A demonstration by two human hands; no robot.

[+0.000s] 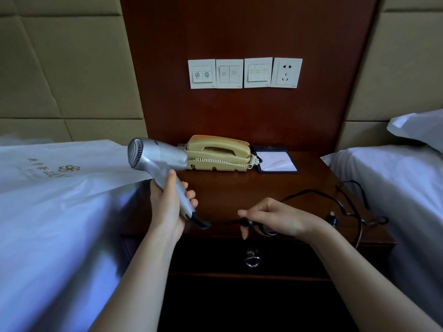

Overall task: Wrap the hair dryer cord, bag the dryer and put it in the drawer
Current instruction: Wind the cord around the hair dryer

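The brown nightstand point(299, 185) holds a yellow phone point(218, 153) and a notepad point(276, 161) by its back edge. A black cord point(345, 204) lies by its right edge.

White bag point(72, 152) showing gold swirl logo w/ upside-down characters, too blurred for reading, switch plates point(229, 73) carrying small icons, brand marks too tiny

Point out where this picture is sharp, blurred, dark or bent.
Head view: dim light; the switch plates and hair dryer at centre are sharp; the sheet at lower left is smeared and blue-tinted; the drawer front lies in deep shadow, only its ring pull glinting; the wide lens bows the padded wall panels near the edges.
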